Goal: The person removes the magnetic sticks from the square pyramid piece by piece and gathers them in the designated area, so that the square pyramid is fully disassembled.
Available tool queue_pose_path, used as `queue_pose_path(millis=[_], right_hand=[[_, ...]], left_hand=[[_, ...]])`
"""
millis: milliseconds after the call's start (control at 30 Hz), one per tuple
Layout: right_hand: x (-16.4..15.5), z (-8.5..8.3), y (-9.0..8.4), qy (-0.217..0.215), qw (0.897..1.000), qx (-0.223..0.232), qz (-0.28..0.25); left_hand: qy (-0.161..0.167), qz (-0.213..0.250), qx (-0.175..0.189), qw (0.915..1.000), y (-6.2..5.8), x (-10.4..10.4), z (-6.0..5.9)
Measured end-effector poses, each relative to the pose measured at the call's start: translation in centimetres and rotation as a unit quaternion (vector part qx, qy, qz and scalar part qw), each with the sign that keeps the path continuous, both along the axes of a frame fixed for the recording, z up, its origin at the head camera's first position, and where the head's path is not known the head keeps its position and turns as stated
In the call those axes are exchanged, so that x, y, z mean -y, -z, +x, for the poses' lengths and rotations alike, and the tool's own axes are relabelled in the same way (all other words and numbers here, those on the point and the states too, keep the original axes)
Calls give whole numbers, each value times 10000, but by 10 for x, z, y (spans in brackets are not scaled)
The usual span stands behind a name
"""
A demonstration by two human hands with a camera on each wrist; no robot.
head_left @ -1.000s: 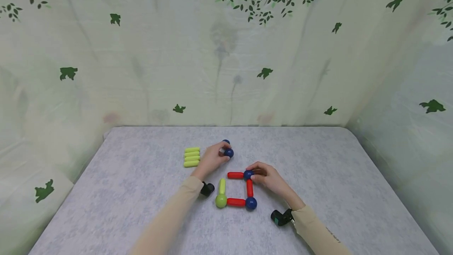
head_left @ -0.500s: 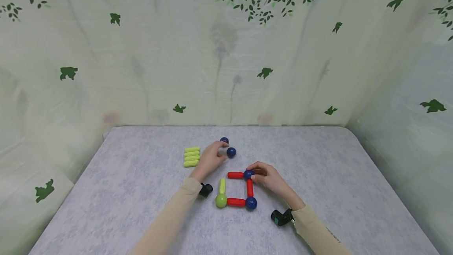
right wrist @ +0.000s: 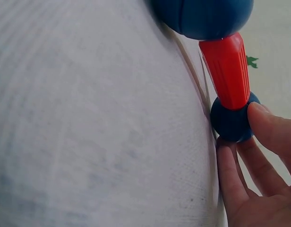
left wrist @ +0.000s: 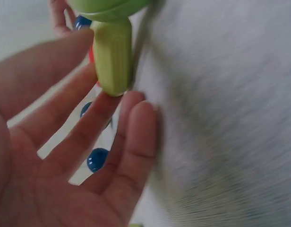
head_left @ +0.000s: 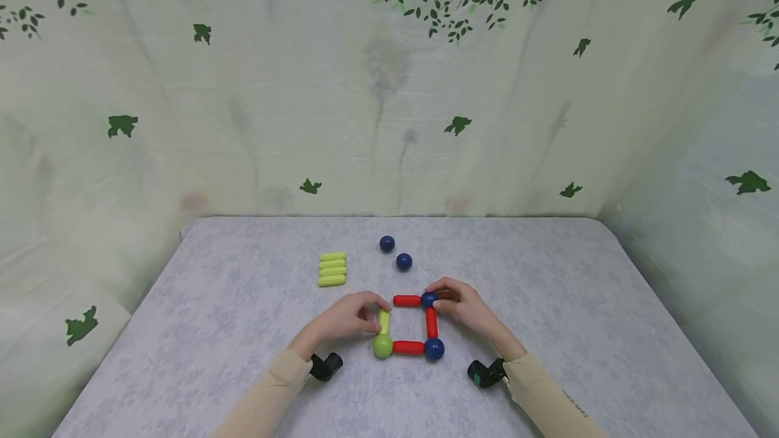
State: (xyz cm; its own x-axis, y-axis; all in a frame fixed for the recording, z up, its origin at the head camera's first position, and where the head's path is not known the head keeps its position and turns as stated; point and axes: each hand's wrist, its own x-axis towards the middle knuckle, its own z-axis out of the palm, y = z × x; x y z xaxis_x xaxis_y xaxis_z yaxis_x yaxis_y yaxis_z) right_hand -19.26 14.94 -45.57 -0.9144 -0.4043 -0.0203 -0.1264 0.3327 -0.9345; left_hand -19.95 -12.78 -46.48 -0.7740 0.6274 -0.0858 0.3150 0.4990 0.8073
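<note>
Toy building rods and balls form a square-like frame with a gap at its far left corner. My left hand (head_left: 347, 318) is at its left side, thumb and fingers around the yellow-green rod (left wrist: 112, 59) that stands out from the green ball (head_left: 382, 346). My right hand (head_left: 465, 306) pinches the blue ball (right wrist: 232, 120) at the far right corner. This ball joins a red rod (head_left: 406, 301) pointing left and another red rod (head_left: 431, 322) running to the near blue ball (head_left: 435, 349). One more red rod (head_left: 408, 348) links the near blue ball to the green ball.
Several yellow-green rods (head_left: 332, 270) lie in a stacked row behind the left hand. Two loose blue balls, one farther back (head_left: 387, 244) and one nearer ball (head_left: 404, 262), rest beyond the frame. The grey tabletop (head_left: 535, 262) ends at a leaf-patterned curtain (head_left: 389, 120).
My left hand has let go of the loose blue balls and come back toward me to the yellow-green rod. The right hand stays on its blue ball.
</note>
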Motion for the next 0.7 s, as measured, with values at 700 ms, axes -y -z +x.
queue_pose_path(millis=[700], right_hand=[[0,0,2,11,10000,-21,-33]], left_hand=[[-1055,1098,-360,9877,5,-3,8]])
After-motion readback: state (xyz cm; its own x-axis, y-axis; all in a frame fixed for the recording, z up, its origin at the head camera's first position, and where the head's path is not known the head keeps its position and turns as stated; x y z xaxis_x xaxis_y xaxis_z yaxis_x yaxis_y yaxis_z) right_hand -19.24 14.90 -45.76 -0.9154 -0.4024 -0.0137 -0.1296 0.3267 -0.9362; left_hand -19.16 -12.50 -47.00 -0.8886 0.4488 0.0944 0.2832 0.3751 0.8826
